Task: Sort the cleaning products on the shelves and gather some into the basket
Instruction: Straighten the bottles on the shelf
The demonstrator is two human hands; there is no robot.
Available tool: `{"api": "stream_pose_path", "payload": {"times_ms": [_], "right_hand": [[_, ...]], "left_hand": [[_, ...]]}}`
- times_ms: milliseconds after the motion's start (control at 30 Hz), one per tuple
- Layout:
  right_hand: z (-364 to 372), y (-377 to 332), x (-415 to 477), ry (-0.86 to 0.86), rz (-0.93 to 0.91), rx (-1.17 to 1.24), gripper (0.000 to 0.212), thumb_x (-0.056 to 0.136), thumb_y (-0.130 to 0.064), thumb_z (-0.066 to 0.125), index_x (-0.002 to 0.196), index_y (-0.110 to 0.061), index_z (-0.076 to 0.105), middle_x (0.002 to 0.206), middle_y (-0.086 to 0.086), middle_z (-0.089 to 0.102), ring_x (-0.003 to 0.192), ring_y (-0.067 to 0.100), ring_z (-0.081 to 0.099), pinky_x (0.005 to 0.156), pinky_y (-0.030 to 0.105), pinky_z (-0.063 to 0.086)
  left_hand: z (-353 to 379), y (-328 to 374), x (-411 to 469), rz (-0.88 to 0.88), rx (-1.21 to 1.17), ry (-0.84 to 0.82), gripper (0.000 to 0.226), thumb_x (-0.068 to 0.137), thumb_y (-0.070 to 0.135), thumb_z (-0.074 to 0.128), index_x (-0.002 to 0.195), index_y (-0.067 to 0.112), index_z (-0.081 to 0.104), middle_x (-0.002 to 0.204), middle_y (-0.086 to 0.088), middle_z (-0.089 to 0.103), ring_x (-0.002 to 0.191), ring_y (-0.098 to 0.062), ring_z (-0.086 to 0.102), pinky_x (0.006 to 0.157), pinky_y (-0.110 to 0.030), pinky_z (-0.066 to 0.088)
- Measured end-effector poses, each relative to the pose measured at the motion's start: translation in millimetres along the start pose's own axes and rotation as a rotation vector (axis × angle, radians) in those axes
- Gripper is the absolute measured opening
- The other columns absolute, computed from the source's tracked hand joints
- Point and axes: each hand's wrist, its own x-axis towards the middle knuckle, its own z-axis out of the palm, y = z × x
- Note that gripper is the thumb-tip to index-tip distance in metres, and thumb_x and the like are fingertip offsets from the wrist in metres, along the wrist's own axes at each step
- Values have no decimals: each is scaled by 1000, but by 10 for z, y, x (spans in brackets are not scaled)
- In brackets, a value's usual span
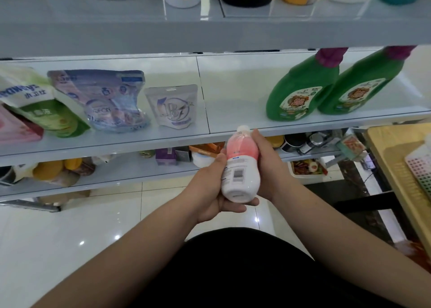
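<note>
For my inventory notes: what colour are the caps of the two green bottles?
Both caps are magenta-purple; the head view shows them.

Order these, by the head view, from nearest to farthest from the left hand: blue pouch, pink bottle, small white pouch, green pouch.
1. Pink bottle, held in the left hand.
2. Small white pouch, on the shelf ahead.
3. Blue pouch, further left.
4. Green pouch, far left.
</note>
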Motion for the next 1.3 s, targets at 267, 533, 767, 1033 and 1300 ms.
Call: {"api": "stream_pose_path", "payload": {"times_ms": [267, 533, 767, 1033, 1300], "right_hand": [[-351, -171, 27, -36, 104, 11, 61, 92, -59, 61, 109, -2, 69, 95, 21, 73, 80, 32, 75, 72, 43, 64], [-834, -578, -7, -292, -216, -49, 38, 76, -14, 52, 112, -15, 64, 101, 16, 72, 96, 27, 71, 78, 39, 59], [-1243, -896, -222, -378, -324, -242, 41, 74, -3, 53, 106, -22, 72, 112, 13, 67, 109, 28, 62, 97, 46, 50], [-1744, -1237, -337, -300, -331, -385, 29, 85, -20, 62, 114, -21, 63, 109, 7, 71, 99, 23, 67, 82, 39, 58], [-1735, -1212, -350, -193, -383, -471, 13, 79, -36, 75, 92, -36, 78, 92, -5, 76, 83, 12, 73, 73, 32, 58]], "left_hand": [[327, -89, 142, -29, -31, 8, 58, 107, 58, 31, 120, 11, 61, 97, -19, 77, 74, -41, 76, 43, -31, 57], [765, -384, 454, 230, 432, 240, 64, 59, 52, 82, 114, 30, 58, 109, -4, 72, 93, -18, 73, 75, -47, 65], [1178, -636, 669, 580, 802, 533, 78, 55, 45, 87, 116, 35, 40, 116, 19, 42, 100, 13, 52, 74, -6, 47], [1606, -896, 758, 418, 387, 320, 39, 65, 49, 59, 103, 41, 67, 96, 7, 75, 79, -19, 72, 50, -33, 53], [1752, -999, 849, 297, 255, 481, 40, 71, 76, 44, 82, 47, 69, 85, 1, 76, 72, -18, 72, 59, -36, 51]]}}
